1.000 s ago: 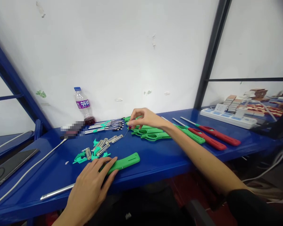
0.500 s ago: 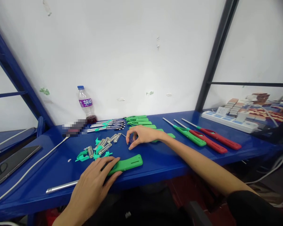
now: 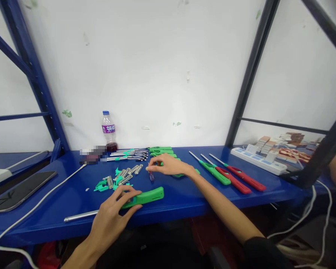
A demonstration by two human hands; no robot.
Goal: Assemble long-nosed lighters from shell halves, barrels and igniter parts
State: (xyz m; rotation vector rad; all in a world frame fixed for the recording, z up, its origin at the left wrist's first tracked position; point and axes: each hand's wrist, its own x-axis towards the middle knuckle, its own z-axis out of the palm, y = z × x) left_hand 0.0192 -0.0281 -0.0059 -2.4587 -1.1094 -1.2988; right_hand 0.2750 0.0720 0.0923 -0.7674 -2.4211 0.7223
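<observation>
My left hand is closed around a green lighter body near the table's front edge; a silver tube sticks out to its left. Between the fingertips of my right hand is a small purple part, held just above the table. To the left of it lie clear small cases among turquoise plastic pieces. Silver rods with wires are lined up behind these. Green handles lie behind my right hand, which partly hides some of them.
One green lighter and two red lighters lie at the right, near a white power strip. A bottle stands by the wall. A phone and white cable occupy the left.
The camera view has shifted. My right hand's fingertips have come together, and the purple part now shows below them. My left hand still holds the green lighter body.
</observation>
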